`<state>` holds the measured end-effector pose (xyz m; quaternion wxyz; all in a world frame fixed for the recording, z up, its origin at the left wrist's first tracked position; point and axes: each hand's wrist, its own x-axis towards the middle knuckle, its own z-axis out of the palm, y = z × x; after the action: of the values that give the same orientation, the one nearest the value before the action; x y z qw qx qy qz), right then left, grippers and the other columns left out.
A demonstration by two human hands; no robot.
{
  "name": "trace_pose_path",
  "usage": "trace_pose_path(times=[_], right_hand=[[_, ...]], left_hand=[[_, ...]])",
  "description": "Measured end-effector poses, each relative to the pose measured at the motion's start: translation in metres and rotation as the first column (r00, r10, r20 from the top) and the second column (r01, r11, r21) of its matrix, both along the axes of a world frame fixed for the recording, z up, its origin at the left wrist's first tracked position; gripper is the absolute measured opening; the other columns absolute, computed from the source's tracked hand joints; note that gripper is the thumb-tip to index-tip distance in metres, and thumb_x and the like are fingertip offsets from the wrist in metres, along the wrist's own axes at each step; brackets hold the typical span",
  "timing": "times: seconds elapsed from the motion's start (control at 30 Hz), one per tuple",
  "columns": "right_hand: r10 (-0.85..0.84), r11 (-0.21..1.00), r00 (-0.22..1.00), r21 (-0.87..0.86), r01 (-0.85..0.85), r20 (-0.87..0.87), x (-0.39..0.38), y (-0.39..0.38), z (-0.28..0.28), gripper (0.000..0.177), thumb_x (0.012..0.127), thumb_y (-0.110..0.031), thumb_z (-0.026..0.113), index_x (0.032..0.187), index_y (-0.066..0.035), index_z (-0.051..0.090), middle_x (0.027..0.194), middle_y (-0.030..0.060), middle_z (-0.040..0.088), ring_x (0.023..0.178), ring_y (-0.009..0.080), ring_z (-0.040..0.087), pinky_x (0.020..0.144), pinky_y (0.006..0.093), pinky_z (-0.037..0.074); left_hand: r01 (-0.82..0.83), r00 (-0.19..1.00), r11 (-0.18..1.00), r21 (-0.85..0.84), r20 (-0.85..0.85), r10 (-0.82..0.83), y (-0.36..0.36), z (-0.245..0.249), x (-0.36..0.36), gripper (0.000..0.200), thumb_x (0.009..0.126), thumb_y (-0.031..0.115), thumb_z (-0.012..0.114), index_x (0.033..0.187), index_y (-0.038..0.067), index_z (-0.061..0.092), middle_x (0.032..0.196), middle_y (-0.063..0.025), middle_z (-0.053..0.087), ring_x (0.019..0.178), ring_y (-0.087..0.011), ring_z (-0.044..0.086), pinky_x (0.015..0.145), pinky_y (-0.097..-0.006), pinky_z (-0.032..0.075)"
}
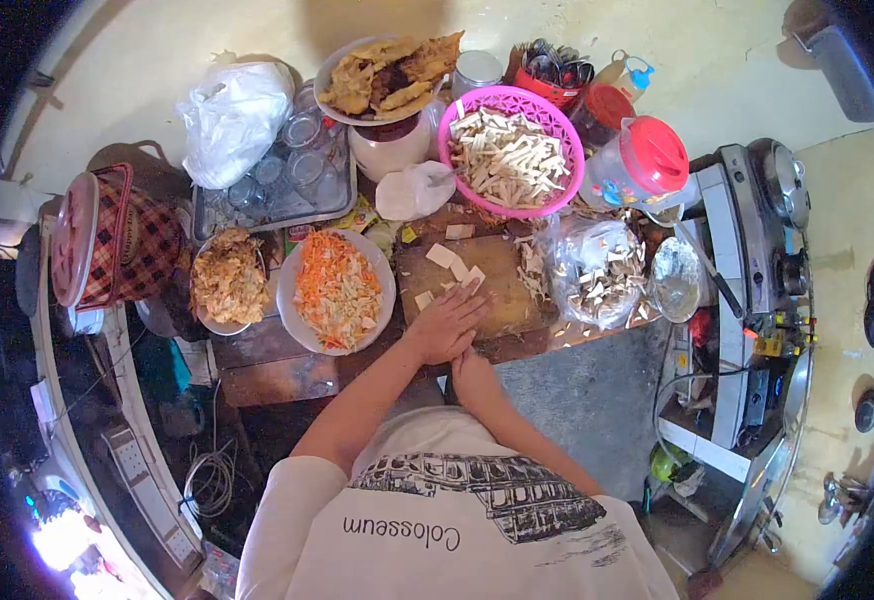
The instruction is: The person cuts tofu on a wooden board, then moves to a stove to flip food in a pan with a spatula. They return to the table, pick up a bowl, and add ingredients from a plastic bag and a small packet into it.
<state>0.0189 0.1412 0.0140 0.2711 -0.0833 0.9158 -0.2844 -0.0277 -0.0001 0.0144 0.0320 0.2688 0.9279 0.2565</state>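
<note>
My left hand [447,325] lies over the front of a wooden cutting board [502,262], fingers stretched out toward several pale flat slices [454,262]. It holds nothing that I can see. Tucked against its wrist at the board's front edge is my right hand [466,368]; its fingers are mostly hidden. Pale shavings [532,265] are scattered on the board's right side. Beside the board sits a clear plastic bag [597,255] with light brown scraps. Behind it, a pink basket [581,165] is heaped with pale cut strips [512,155].
Left of the board stand a plate [385,315] of shredded carrot and cabbage and a bowl of orange-brown food [229,280]. Behind are a tray of glasses [342,205], a white bag [232,120] and a plate of fried food [387,80]. A red-lidded pitcher [652,160] and a stove [752,210] are rightward.
</note>
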Motion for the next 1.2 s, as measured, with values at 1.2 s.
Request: trace_pose_path(times=[1.2], right_hand=[[0.015, 0.998, 1.000, -0.057, -0.016, -0.026, -0.002, 0.014, 0.020, 0.035, 0.096, -0.034, 0.035, 0.093, -0.001, 0.047, 0.077, 0.0297, 0.058, 0.074, 0.0488, 0.056, 0.065, 0.0555, 0.042]], left_hand=[[-0.598, 0.799, 0.797, -0.078, -0.131, 0.587, -0.019, -0.007, 0.048, 0.040, 0.074, 0.018, 0.062, 0.112, 0.005, 0.056, 0.113, -0.0089, 0.056, 0.104, -0.0273, 0.048, 0.086, -0.0411, 0.039]])
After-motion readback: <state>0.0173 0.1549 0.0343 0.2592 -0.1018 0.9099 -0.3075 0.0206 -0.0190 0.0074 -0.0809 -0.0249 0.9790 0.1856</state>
